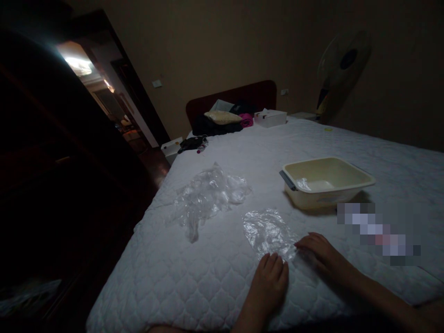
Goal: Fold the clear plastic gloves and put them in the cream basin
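A dim bedroom with plain walls; most of the view is a bed covered by a white quilted mattress cover, and on it stands a cream plastic basin with a grey handle. Two bare hands reach in from the viewer's side, nearer than the basin. The left hand is palm down, its fingers bent together at the near edge of a clear plastic bag. The right hand, closer to the basin, is loosely curled, with its fingertips at the bag's right edge. Whether either hand grips the plastic, I cannot tell. The bag lies spread and wrinkled, to the left of the basin and nearer the viewer. Farther left of the basin is a larger crumpled heap of clear plastic. Just on the near side of the basin, a pixelated patch hides something. Well beyond the basin are a white box, a bright pink roll and a dark red headboard. A fan rises behind the basin; a lit doorway is far to its left.
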`<state>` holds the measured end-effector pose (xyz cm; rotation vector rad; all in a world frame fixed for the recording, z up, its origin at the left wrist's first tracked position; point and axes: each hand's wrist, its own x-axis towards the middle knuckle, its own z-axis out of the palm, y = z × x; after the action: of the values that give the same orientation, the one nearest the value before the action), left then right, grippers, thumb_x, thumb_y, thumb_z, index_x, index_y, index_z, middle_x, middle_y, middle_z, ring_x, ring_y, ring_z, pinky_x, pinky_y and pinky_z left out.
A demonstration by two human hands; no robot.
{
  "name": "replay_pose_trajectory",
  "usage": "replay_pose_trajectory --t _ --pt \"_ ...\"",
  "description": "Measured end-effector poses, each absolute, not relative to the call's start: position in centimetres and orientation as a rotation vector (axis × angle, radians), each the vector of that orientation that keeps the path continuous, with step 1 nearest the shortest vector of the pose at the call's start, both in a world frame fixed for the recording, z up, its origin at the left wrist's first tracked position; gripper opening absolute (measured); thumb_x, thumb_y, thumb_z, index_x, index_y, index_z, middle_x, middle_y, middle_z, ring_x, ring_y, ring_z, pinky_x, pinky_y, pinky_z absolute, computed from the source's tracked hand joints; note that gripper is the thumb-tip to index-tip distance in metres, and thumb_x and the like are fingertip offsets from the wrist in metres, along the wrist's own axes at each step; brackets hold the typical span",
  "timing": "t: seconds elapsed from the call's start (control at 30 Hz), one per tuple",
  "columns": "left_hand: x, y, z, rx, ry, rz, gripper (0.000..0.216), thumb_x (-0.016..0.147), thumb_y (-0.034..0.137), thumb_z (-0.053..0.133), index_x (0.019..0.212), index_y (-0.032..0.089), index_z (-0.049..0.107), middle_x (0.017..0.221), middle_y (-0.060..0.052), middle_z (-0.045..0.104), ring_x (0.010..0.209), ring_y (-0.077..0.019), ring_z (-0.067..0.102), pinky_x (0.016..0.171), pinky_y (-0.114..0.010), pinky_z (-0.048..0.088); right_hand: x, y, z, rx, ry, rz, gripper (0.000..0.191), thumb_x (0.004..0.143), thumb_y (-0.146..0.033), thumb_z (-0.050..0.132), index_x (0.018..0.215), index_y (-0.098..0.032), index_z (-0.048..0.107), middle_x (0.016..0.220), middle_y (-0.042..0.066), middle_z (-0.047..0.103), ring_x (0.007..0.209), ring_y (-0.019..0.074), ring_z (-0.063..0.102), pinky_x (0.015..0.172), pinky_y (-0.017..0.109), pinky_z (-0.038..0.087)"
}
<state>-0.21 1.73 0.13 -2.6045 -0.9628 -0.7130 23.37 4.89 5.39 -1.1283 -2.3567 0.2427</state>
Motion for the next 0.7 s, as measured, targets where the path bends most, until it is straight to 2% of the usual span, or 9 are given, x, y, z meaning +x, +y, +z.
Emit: replay_pose_trajectory --t 0.13,0.3,0.5,0.7 --pt "-0.2 1.7 0.4 -2.591 -0.960 -0.727 0.027 0.092 0.019 0.037 0.112 0.016 0.055 0.113 -0.006 0.060 0.111 -0.0199 0.051 0.099 -0.036 0.037 22.3 5.6 4.7 -1.266 -2.285 0.199 0.025 0.085 -0.022 0.044 0.106 -0.022 0.056 0.097 0.006 0.067 0.090 0.0211 0.061 0.095 0.051 0.033" --pt "0.0 1.7 0.3 -2.584 -0.953 -0.726 0.027 0.091 0.020 0.038 0.112 0.015 0.054 0.112 -0.006 0.061 0.110 -0.0201 0.052 0.099 -0.037 0.037 20.8 6.0 4.2 -1.330 -2.231 0.116 0.034 0.080 -0.022 0.047 0.114 -0.018 0.051 0.091 0.006 0.067 0.088 0.0215 0.061 0.092 0.049 0.035" --pt "-0.1 1.7 0.1 -2.581 -0.945 -0.663 0.027 0.090 0.019 0.040 0.113 0.015 0.053 0.114 -0.007 0.060 0.112 -0.0200 0.051 0.100 -0.038 0.036 19.7 6.2 3.9 -1.373 -2.192 0.041 0.023 0.084 -0.032 0.050 0.103 -0.018 0.053 0.086 0.005 0.067 0.083 0.0202 0.062 0.094 0.047 0.033" --pt "0.0 1.7 0.1 -2.583 -0.936 -0.664 0.027 0.090 0.019 0.040 0.113 0.015 0.053 0.115 -0.006 0.060 0.113 -0.0200 0.051 0.102 -0.038 0.034 19.6 6.6 3.7 -1.351 -2.208 -0.022 0.017 0.085 -0.030 0.050 0.098 -0.020 0.055 0.089 0.004 0.068 0.084 0.0198 0.062 0.091 0.046 0.034"
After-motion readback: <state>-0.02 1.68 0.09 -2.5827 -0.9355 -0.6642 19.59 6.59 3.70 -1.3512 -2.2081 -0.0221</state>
